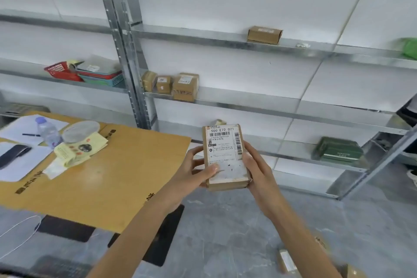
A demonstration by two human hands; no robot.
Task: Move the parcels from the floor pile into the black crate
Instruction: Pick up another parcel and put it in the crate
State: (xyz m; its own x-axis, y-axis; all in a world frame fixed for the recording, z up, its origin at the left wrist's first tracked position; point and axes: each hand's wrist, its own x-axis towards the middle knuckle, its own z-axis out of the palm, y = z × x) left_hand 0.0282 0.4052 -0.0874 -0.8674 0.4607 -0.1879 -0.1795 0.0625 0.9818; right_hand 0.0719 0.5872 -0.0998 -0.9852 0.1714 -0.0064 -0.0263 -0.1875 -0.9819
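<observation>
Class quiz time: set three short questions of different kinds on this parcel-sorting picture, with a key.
1. True or false: the left hand and right hand both hold the labelled parcel.
2. The box on the lowest shelf is: A green, B red, C white.
3. How many brown boxes sit side by side on one shelf?
Key: 1 true; 2 A; 3 three.
</observation>
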